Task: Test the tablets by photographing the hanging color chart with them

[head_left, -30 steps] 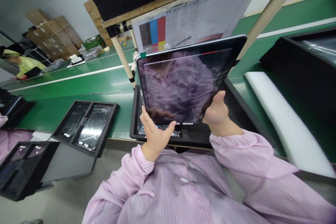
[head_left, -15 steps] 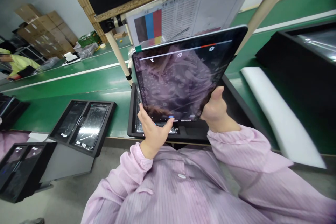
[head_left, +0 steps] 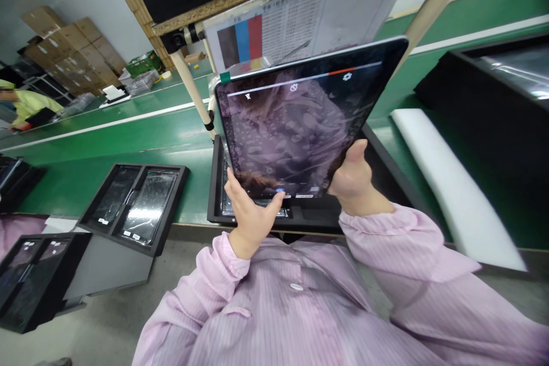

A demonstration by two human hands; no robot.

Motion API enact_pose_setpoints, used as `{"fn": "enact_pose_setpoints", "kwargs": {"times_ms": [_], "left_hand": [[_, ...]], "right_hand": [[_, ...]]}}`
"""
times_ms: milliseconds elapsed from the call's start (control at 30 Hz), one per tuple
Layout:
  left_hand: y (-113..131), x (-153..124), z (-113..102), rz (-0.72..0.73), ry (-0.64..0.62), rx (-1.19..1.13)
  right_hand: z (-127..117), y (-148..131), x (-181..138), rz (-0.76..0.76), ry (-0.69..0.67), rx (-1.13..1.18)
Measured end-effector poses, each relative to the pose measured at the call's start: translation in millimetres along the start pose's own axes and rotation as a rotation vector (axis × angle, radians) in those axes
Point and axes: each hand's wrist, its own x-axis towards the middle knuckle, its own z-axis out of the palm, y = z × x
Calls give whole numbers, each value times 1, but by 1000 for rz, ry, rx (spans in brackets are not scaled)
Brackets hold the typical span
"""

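Observation:
A large black tablet [head_left: 291,131] is held up, tilted toward me, its screen lit with a dim camera view and small white icons. A green tab sticks to its upper left corner. My left hand [head_left: 253,214] grips the lower left edge, thumb at the screen's bottom near a blue button. My right hand [head_left: 354,177] holds the lower right side, thumb up along the edge; its other fingers are hidden behind the tablet. Below it lies a black foam tray [head_left: 317,214], with a wrapped flat item partly visible in its left compartment.
Left on the green bench [head_left: 189,148] sits a tray with two wrapped tablets [head_left: 148,206]; another tray [head_left: 38,280] is lower left. A white foam strip [head_left: 454,189] and black trays [head_left: 484,108] are at right. Behind stands a chart board [head_left: 317,17]. Far left, a person in yellow works.
The view has shifted very slightly. Both hands keep the same hold on the tablet, and its screen looks the same.

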Motion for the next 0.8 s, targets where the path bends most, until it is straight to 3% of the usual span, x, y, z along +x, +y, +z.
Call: {"fn": "enact_pose_setpoints", "kwargs": {"times_ms": [800], "left_hand": [[2,0,-1,-54,-32,10]], "right_hand": [[15,-7,-6,-30,-65,-37]]}}
